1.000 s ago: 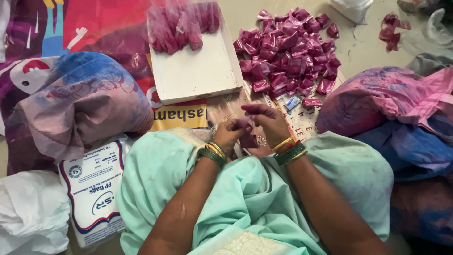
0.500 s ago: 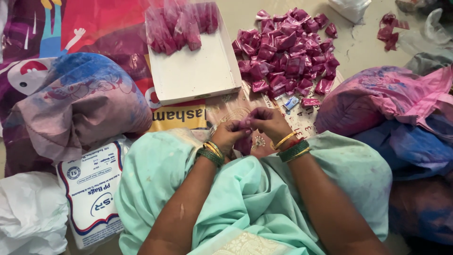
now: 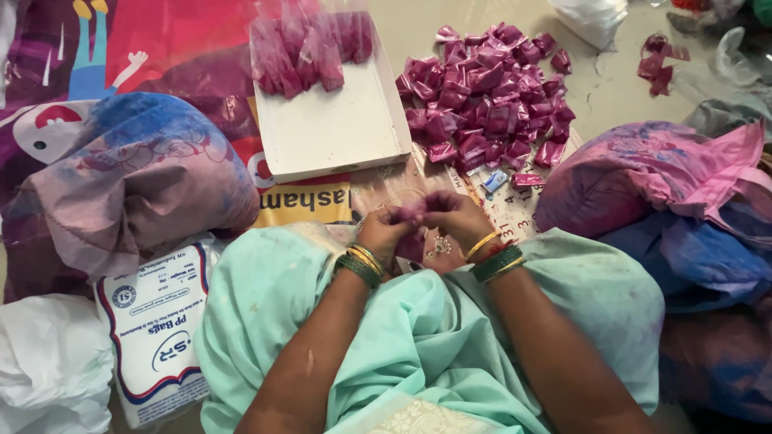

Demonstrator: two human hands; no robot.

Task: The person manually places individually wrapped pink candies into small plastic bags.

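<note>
Both hands, left hand (image 3: 386,231) and right hand (image 3: 455,217), pinch what seems a pink packet (image 3: 416,215); white tray (image 3: 338,133) holds filled packets (image 3: 310,44).

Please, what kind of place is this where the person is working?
Probably a home floor used for hand packing work, not a factory. A heap of small pink packets lies on the floor, a white tray holds more, and powder-stained sacks sit around both hands.

Glossy clear-plastic sachets (image 3: 490,88) of magenta powder lie heaped; the white tray (image 3: 338,133) looks matt, the mint-green cloth (image 3: 434,337) soft, the bangles (image 3: 362,264) shiny metal.
</note>
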